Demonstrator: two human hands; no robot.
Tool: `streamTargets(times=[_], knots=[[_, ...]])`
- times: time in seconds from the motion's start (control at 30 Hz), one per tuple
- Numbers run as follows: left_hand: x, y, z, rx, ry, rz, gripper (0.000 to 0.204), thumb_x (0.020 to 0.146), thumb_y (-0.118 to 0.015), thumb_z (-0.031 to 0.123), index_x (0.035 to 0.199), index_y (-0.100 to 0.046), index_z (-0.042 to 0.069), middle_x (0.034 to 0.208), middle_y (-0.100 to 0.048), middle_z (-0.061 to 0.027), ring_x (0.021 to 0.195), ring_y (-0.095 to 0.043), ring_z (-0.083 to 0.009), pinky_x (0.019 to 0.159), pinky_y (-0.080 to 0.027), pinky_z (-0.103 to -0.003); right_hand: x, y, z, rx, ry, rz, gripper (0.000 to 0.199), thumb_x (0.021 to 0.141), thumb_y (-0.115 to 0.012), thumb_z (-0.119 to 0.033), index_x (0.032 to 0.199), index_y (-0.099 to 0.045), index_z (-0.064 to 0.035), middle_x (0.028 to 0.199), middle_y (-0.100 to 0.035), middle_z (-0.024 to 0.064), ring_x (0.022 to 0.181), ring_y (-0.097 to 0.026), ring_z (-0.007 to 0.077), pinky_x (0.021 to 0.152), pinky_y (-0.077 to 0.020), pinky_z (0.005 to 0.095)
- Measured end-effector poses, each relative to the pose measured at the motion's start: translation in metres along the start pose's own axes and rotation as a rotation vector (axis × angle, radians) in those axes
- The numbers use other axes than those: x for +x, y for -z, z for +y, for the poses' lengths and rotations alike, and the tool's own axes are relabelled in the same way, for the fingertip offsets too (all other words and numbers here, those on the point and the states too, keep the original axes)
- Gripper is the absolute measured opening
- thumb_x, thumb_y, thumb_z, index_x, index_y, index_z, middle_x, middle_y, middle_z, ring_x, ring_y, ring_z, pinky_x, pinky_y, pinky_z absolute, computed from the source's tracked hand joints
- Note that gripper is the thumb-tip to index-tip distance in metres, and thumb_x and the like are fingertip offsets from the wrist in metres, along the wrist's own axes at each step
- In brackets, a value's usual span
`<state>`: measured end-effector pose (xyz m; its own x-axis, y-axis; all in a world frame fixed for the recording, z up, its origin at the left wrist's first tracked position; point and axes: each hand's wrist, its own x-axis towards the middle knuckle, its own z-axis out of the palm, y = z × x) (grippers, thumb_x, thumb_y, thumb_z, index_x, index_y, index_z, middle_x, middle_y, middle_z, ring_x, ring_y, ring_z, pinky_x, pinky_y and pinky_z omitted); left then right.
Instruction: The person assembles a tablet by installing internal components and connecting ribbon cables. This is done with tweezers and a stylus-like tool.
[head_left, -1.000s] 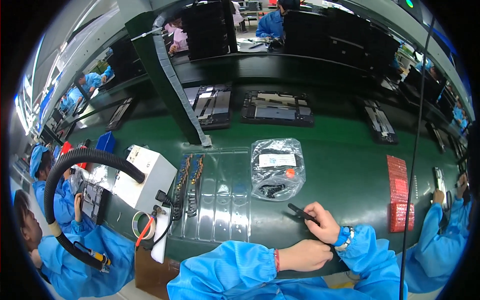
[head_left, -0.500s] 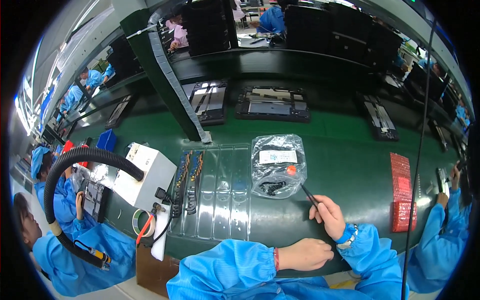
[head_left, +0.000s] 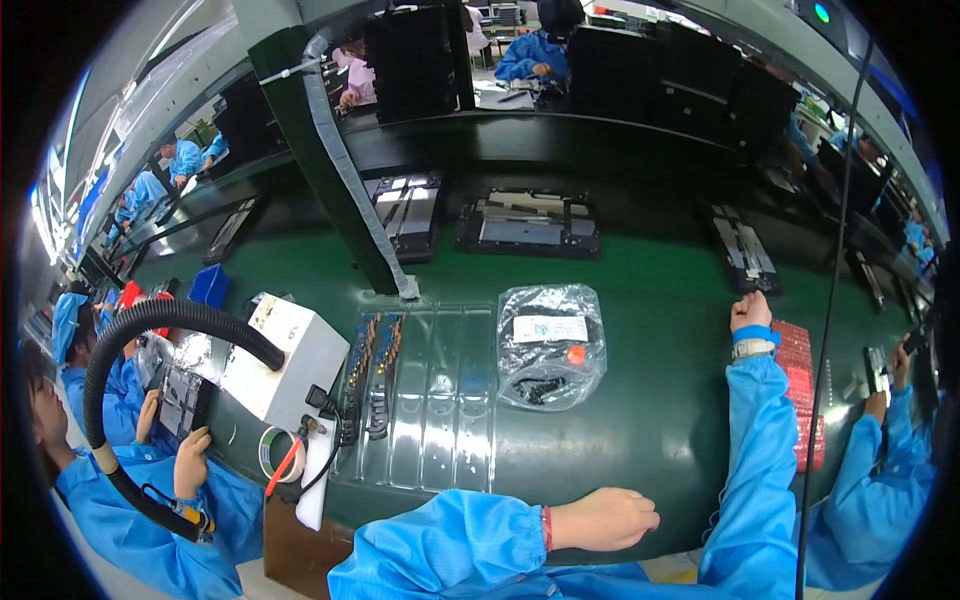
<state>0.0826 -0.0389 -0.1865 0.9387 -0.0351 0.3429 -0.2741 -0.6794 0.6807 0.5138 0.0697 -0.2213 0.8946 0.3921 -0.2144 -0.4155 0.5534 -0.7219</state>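
My right hand (head_left: 752,311) is stretched far forward on the right, its closed fingers at the near end of an opened black tablet-like device (head_left: 742,246). What lies inside those fingers is hidden. Close to the table's front edge, my left hand (head_left: 606,518) rests with its fingers curled and nothing visible in them. Between my arms and the back row lies a clear plastic bag (head_left: 552,388) with black parts, a white label and an orange sticker. To its left is a clear ridged tray (head_left: 440,440) holding small parts (head_left: 383,365) in its left channels.
More opened devices (head_left: 530,222) lie along the back. A dark green post (head_left: 335,160) rises behind the tray. On the left stand a white box with a black hose (head_left: 180,308) and a tape roll (head_left: 275,452). Red bubble wrap (head_left: 795,360) lies beside my right forearm. Co-workers sit on both sides.
My right hand has reached forward and right from beside the bag to the device; the black tweezers it held no longer show. The back devices sit slightly further left. My left hand stays put.
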Motion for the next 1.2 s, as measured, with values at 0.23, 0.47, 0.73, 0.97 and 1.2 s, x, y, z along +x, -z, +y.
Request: streamTargets(times=[0.23,0.47,0.73,0.97,1.2], knots=[[-0.005,0.001,-0.001,-0.041,0.036,0.035,0.008,0.075,-0.051,0.009,0.079,-0.055,0.004,0.076,-0.053,-0.0094,0.077,-0.055,-0.0277,0.066,-0.047,-0.038,0.058,-0.043,0.019,-0.196,0.017,0.257,0.017,0.077,-0.061,-0.014,0.068,-0.049,-0.0051,0.051,-0.035,0.0043,0.04,-0.034,0.016,0.036,-0.0256,0.0293],[-0.003,0.001,-0.005,-0.061,0.013,-0.003,0.01,0.078,-0.05,0.011,0.083,-0.056,0.004,0.076,-0.053,-0.0101,0.075,-0.055,-0.0282,0.066,-0.047,-0.038,0.08,-0.061,0.035,-0.222,-0.151,0.208,0.013,0.077,-0.065,-0.019,0.08,-0.057,-0.0088,0.053,-0.035,0.0036,0.042,-0.034,0.0164,0.037,-0.0279,0.0296],[-0.002,0.005,-0.005,-0.114,0.005,0.025,0.009,0.076,-0.05,0.01,0.078,-0.057,0.004,0.074,-0.054,-0.0107,0.074,-0.056,-0.0292,0.066,-0.046,-0.04,0.025,-0.084,0.041,-0.118,-0.44,0.177,0.041,0.076,-0.07,-0.029,0.057,-0.036,-0.0173,0.048,-0.023,-0.0029,0.038,-0.024,0.0114,0.035,-0.02,0.0256],[-0.001,0.003,-0.006,-0.046,-0.031,-0.039,0.012,0.078,-0.05,0.011,0.086,-0.058,0.006,0.08,-0.055,-0.0097,0.078,-0.057,-0.0283,0.067,-0.047,-0.038,-0.144,0.001,0.0,-0.178,-0.558,-0.128,0.034,0.086,-0.059,-0.026,0.059,-0.039,-0.0205,0.044,-0.028,-0.0048,0.033,-0.026,0.0089,0.031,-0.0202,0.0241],[-0.007,0.012,0.004,0.05,-0.07,0.361,0.024,0.075,-0.054,0.003,0.099,-0.058,0.006,0.094,-0.056,-0.0099,0.085,-0.055,-0.028,0.074,-0.046,-0.037,-0.318,0.088,-0.049,-0.34,-0.768,-0.158,0.02,0.086,-0.059,-0.028,0.079,-0.05,-0.012,0.052,-0.037,-0.0051,0.038,-0.028,0.0066,0.038,-0.0232,0.0232]])
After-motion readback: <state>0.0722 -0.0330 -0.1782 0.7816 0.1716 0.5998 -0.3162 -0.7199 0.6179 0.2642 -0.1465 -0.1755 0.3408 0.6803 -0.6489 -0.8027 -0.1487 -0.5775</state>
